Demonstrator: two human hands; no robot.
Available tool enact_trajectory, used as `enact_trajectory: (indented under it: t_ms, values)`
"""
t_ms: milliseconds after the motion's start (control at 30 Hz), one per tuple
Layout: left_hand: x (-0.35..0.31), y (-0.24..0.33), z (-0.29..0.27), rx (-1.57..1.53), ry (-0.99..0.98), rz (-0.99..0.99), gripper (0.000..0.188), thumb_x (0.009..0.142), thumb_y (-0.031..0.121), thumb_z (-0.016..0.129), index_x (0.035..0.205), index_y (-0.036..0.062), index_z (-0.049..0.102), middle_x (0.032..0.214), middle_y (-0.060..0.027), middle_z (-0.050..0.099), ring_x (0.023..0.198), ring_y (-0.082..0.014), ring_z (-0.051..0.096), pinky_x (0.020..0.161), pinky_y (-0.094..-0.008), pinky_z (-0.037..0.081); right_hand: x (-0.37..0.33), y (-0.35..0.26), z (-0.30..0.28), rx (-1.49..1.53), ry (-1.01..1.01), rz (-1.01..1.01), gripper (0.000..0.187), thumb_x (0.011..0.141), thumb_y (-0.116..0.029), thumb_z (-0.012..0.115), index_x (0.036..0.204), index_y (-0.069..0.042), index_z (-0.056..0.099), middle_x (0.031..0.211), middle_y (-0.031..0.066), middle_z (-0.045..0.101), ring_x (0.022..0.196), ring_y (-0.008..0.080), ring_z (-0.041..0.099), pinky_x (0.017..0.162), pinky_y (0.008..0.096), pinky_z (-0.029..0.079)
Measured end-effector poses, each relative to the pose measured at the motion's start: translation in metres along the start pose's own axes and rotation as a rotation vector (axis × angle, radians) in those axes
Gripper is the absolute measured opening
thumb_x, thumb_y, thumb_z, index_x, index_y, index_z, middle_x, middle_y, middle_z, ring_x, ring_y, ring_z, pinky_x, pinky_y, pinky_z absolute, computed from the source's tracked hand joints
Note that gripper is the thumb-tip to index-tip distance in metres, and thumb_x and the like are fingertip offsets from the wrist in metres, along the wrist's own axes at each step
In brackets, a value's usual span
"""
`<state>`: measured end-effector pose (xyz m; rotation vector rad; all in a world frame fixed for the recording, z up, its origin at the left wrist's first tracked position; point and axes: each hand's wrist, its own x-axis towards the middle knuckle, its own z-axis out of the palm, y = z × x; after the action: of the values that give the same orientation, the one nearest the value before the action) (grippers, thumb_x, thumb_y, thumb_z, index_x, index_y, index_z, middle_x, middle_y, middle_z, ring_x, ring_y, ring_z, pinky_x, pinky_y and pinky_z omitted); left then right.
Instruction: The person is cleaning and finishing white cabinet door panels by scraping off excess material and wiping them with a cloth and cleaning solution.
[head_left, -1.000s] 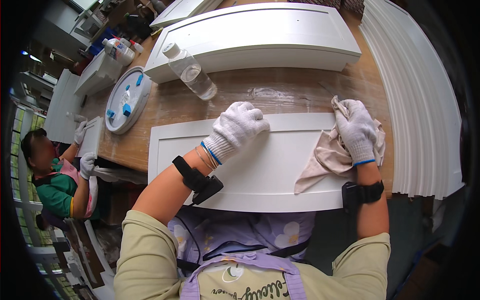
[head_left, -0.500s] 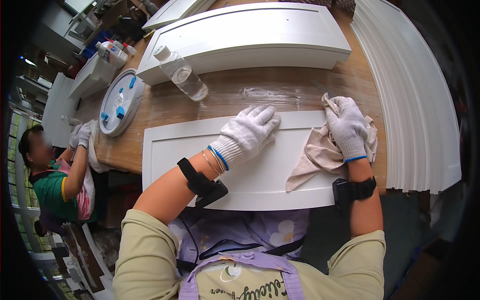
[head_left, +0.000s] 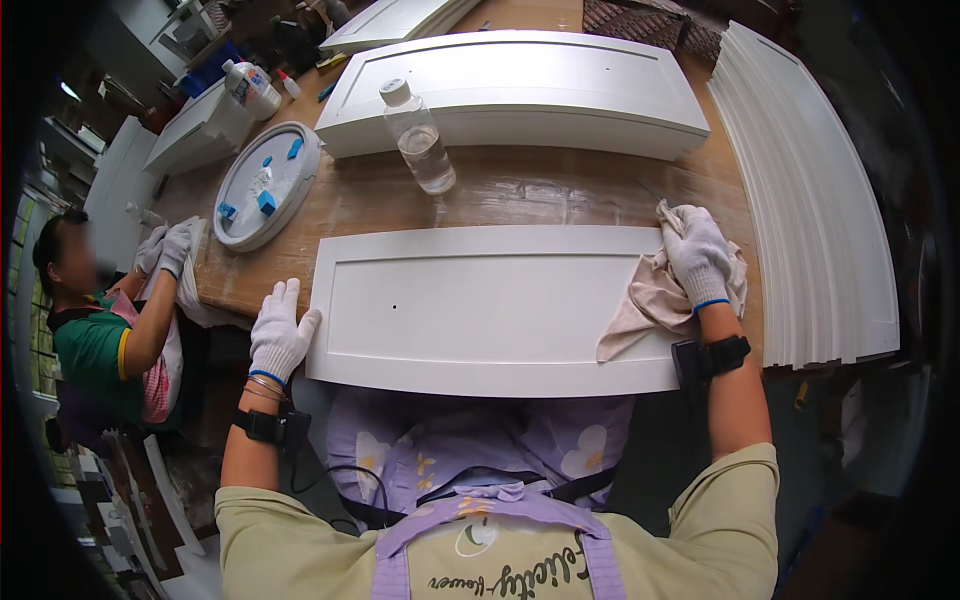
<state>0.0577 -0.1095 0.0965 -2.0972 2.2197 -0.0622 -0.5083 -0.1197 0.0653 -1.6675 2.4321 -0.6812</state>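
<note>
While at panel's (head_left: 490, 310) edge, left hand (head_left: 280, 335) open, right hand (head_left: 698, 255) around cloth (head_left: 645, 305), tabletop (head_left: 545, 195) beyond.

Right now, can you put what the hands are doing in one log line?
left hand: open, at board's left edge | right hand: gripping cloth | cloth: partly on board | bottle: on table, beyond board

A white panel (head_left: 490, 300) with a recessed middle lies flat at the table's (head_left: 575, 195) near edge; a crumpled pinkish-beige cloth (head_left: 648, 305) lies bunched over its right end.
</note>
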Motion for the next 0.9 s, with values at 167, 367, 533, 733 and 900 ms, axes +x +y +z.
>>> enact_trajectory:
  t_ms: [167,367,533,733,900]
  values:
    - [-0.001,0.005,0.019,-0.202,0.038,0.168,0.071,0.088,0.041,0.058,0.145,0.0037,0.034,0.147,-0.0239,0.033,0.137,-0.0427,0.028,0.115,-0.0484,0.018,-0.008,-0.038,0.008,-0.291,0.028,0.009,0.031,0.085,-0.035,0.061,0.102,-0.009,0.062,0.103,0.0163,0.061,0.097,0.0339,0.062,0.084,0.0426,0.051]
    - [0.014,0.009,0.043,-0.256,0.147,0.271,0.058,0.089,0.024,0.056,0.142,0.008,0.041,0.146,-0.0286,0.031,0.137,-0.0464,0.024,0.116,-0.0503,0.012,-0.07,-0.257,0.097,-0.042,-0.102,-0.631,0.019,0.086,-0.022,0.054,0.09,-0.007,0.064,0.091,0.0145,0.062,0.085,0.0301,0.063,0.073,0.0397,0.053]
    - [0.01,0.006,0.043,-0.348,0.213,0.28,0.055,0.087,0.018,0.056,0.139,0.0069,0.046,0.145,-0.0286,0.035,0.136,-0.0454,0.028,0.117,-0.0503,0.012,-0.06,-0.244,0.093,-0.025,-0.144,-0.498,0.019,0.087,-0.023,0.055,0.093,-0.007,0.062,0.092,0.0158,0.062,0.088,0.0309,0.064,0.075,0.0412,0.052]
    - [0.012,0.015,0.039,-0.381,0.218,0.289,0.054,0.084,0.014,0.056,0.137,0.0046,0.048,0.144,-0.0287,0.037,0.137,-0.0448,0.029,0.117,-0.0501,0.012,0.004,-0.011,-0.002,-0.459,0.124,0.564,0.036,0.089,-0.039,0.058,0.109,-0.008,0.057,0.107,0.0173,0.061,0.099,0.0341,0.063,0.083,0.0455,0.051]
    - [0.011,0.012,0.04,-0.372,0.203,0.266,0.053,0.085,0.014,0.054,0.137,0.0048,0.048,0.144,-0.0277,0.037,0.137,-0.0443,0.028,0.117,-0.0496,0.012,-0.032,-0.131,0.053,-0.48,0.112,-0.13,0.028,0.094,-0.031,0.049,0.096,-0.006,0.059,0.092,0.0151,0.061,0.083,0.0312,0.064,0.07,0.0445,0.053]
